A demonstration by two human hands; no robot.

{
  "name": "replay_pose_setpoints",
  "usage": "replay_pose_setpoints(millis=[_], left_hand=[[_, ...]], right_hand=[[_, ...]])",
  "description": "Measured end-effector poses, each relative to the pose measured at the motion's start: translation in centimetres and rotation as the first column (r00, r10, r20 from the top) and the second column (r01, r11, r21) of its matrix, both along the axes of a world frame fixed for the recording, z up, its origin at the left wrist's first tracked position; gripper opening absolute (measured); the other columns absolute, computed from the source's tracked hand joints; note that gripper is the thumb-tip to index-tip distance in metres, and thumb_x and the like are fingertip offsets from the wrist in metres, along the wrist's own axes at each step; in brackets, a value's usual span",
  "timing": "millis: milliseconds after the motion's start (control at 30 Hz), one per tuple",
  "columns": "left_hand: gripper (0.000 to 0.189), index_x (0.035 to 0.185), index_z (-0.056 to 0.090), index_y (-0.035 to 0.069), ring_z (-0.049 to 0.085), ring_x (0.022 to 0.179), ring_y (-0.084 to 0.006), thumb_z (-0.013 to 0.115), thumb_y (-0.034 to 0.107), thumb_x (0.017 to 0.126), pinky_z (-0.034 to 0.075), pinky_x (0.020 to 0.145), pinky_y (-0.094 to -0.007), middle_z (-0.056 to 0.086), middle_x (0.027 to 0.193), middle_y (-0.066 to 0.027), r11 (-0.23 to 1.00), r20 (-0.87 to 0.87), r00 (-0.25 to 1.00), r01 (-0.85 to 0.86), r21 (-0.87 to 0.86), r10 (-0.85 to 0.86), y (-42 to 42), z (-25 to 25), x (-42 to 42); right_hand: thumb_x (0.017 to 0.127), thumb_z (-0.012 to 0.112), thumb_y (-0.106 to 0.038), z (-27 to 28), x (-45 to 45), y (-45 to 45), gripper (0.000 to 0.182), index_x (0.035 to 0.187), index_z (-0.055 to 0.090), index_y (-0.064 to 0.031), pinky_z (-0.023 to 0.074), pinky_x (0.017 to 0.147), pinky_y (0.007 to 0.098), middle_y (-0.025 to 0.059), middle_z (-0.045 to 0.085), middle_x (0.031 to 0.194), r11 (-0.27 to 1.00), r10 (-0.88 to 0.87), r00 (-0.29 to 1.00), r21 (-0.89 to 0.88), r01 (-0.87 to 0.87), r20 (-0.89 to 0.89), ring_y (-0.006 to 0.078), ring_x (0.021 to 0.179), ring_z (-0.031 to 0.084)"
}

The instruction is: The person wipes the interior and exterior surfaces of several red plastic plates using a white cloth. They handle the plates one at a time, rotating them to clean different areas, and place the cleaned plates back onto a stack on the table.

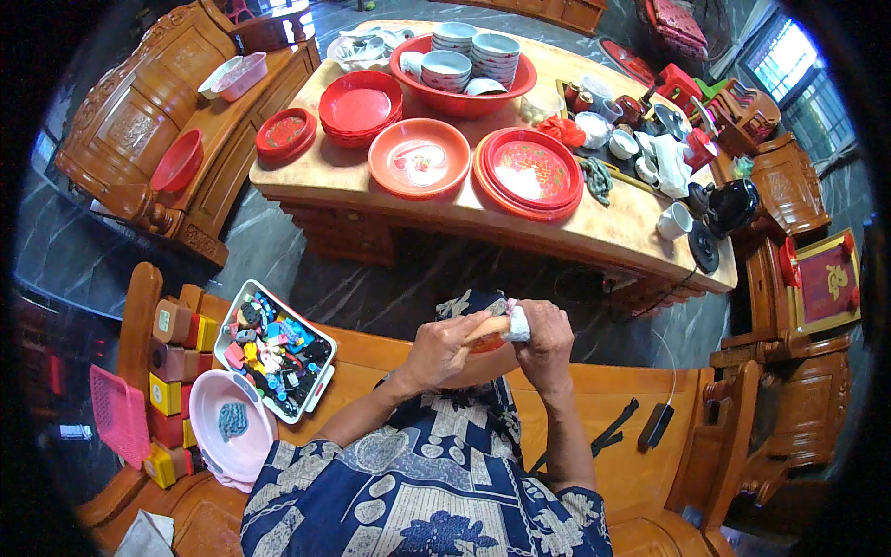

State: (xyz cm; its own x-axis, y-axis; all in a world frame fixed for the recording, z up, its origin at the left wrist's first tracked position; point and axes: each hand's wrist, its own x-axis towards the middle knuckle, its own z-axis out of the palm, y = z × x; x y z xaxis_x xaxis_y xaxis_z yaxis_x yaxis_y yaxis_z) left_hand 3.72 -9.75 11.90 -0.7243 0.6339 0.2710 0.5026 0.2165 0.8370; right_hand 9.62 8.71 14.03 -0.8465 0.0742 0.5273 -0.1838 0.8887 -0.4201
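Note:
My left hand (445,351) grips the rim of an orange plastic dish (480,367), held tilted above my lap. A white cloth (518,324) is bunched in my right hand (546,341), pressed at the dish's edge. Most of the dish's inner face is hidden by my hands and its steep angle. On the table ahead are an orange round dish (419,159) with a printed pattern and a stack of round red trays (534,170).
The wooden table (626,240) also carries red plates (358,104), a red basin (463,101) of stacked bowls (445,66), and a crowded tea tray. Left on the bench stand a white bin of toy bricks (278,351) and a pink basin (233,426). A black adapter (656,426) lies right.

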Motion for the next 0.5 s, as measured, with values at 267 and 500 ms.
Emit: replay_pose_setpoints(millis=[267,500], left_hand=[[0.038,0.121,0.059,0.0,0.064,0.106,-0.0285,0.053,-0.004,0.084,0.05,0.092,-0.0329,0.063,0.118,-0.018,0.987,0.073,0.995,-0.084,0.135,0.074,-0.4,0.1,-0.2],[0.031,0.122,0.059,0.002,0.064,0.103,-0.0232,0.056,0.005,0.092,0.05,0.089,-0.0312,0.065,0.114,-0.0151,0.903,0.203,0.949,-0.295,0.311,0.24,-0.2,1.5,-0.7]], right_hand=[[0.078,0.074,-0.009,-3.6,1.0,1.8,0.025,0.099,0.061,-0.0039,0.0519,0.072,0.033,0.0094,0.066,0.09,0.778,-0.12,0.984,-0.604,0.174,0.129,0.0222,0.082,0.065],[0.081,0.065,-0.008,-7.8,2.4,-0.6,0.02,0.1,0.062,-0.0027,0.0473,0.046,0.023,0.0028,0.063,0.08,0.146,-0.012,0.947,-0.936,0.319,0.321,0.0106,0.058,0.058]])
